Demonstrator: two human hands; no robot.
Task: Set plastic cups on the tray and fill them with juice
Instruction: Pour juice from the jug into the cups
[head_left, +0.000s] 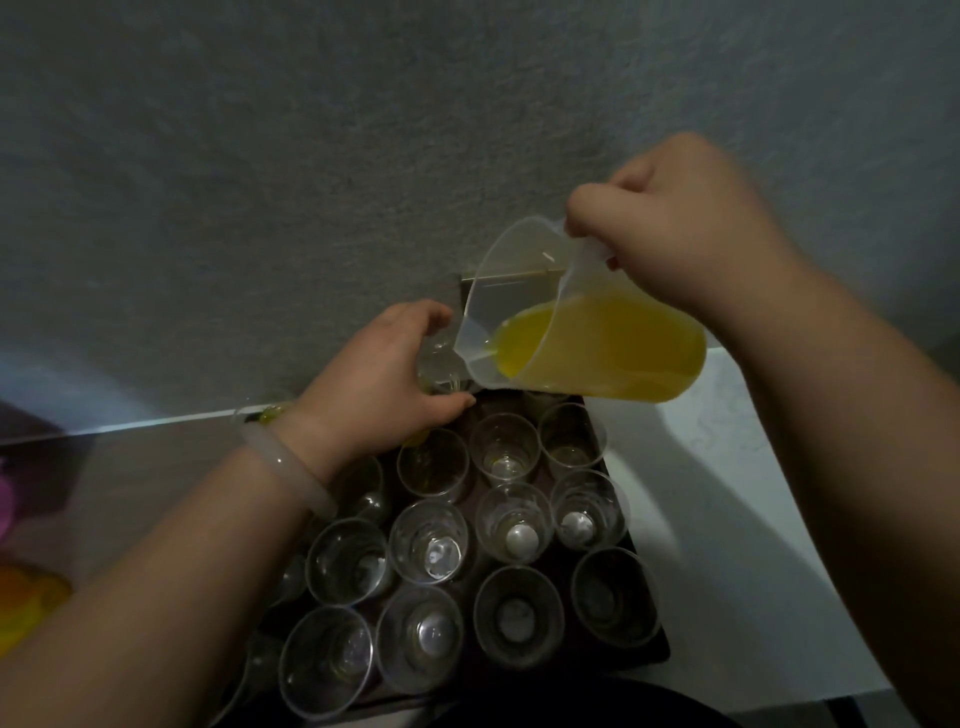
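A dark tray (655, 647) carries several clear plastic cups (430, 540) standing upright in rows. My right hand (680, 234) grips the handle of a translucent jug (587, 332) that is tilted to the left, with orange juice (613, 348) reaching its spout. My left hand (384, 379) holds a clear cup (441, 364) at the tray's far left corner, right under the spout. The cup is largely hidden by my fingers and the jug. The near cups look empty.
A white counter (727, 426) lies under and to the right of the tray, against a grey wall (311, 156). Something orange (26, 603) and something pink (5, 509) sit blurred at the left edge. A pale bangle (291, 478) is on my left wrist.
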